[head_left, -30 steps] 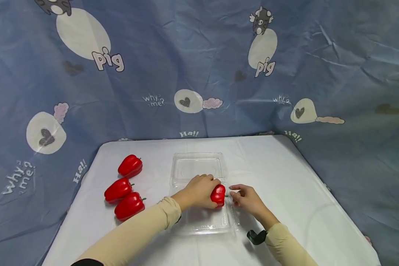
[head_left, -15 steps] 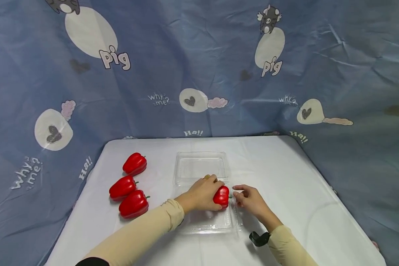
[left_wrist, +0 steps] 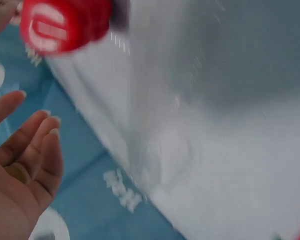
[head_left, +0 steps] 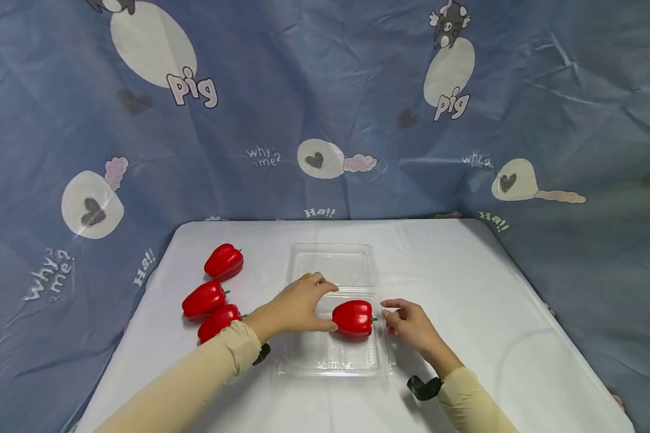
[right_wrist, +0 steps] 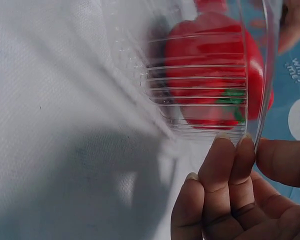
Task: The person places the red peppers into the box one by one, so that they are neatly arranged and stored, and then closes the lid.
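A red bell pepper (head_left: 352,319) lies inside the near half of a clear plastic clamshell container (head_left: 336,364), its green stem toward the right wall. Just left of that pepper is my left hand (head_left: 295,304), fingers and thumb spread apart around nothing. The left wrist view shows its palm and a ring, with the blurred pepper (left_wrist: 65,25) beyond. My right hand (head_left: 410,326) pinches the container's right rim. In the right wrist view its fingertips (right_wrist: 221,142) meet the ribbed wall, through which the pepper (right_wrist: 205,70) shows red.
Several more red peppers (head_left: 224,262) lie on the white-covered table (head_left: 466,313) to the left, one partly behind the left sleeve (head_left: 195,373). The container's opened lid (head_left: 333,264) lies flat toward the back. A blue printed cloth (head_left: 325,108) hangs behind the table.
My left hand has let go of the pepper in the container and drawn back left. The right hand stays at the rim. The head view has shifted slightly.
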`<state>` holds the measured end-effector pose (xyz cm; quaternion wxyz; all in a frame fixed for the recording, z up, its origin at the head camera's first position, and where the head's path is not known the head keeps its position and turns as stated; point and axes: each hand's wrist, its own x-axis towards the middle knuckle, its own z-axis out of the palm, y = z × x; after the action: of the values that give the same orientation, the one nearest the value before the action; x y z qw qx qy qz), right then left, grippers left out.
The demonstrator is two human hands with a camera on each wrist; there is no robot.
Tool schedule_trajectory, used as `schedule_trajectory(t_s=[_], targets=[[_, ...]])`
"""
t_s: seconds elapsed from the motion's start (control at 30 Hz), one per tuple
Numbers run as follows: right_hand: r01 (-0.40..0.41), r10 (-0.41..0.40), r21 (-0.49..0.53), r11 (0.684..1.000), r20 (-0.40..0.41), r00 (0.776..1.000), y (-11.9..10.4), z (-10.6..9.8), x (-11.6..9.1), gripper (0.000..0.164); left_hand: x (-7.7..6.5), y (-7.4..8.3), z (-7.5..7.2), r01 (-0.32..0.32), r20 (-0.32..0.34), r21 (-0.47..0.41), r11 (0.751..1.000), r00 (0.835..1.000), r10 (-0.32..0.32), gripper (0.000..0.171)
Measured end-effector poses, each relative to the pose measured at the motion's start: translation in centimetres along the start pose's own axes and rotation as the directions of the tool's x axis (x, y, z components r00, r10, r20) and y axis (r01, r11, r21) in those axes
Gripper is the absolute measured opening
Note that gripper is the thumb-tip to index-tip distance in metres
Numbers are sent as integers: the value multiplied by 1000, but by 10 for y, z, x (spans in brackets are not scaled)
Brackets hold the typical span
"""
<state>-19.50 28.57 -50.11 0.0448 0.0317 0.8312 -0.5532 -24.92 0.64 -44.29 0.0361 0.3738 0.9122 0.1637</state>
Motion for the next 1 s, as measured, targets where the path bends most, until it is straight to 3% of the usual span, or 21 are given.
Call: schedule_trajectory(t_s=[0.13,0.27,0.57,0.67,0.9,1.0], targets=[[10,-9,17,1000,-10,1000,-1,-1,-2,32,-27,-21,-23,76,-36,-35,996,996,-78,73],[9,-8,18,1000,-19,1000,-1,-3,-3,32,-57,-43,-36,151,-88,-47,987,984,-155,72],[0,0,16,1000,-30,1000,3,-8,-2,30,-113,-77,-30,290,-166,41,956,946,-280,75],[-6,6,35,999,-19,1000,5,-8,-1,30,-123,-84,-25,313,-189,54,948,936,-298,75],[-19,20,74,997,-10,1000,6,-4,0,32,-130,-94,-12,330,-148,79,941,937,-316,76],[-17,17,79,997,3,1000,5,0,1,32,-133,-95,-12,335,-163,80,939,934,-319,74]])
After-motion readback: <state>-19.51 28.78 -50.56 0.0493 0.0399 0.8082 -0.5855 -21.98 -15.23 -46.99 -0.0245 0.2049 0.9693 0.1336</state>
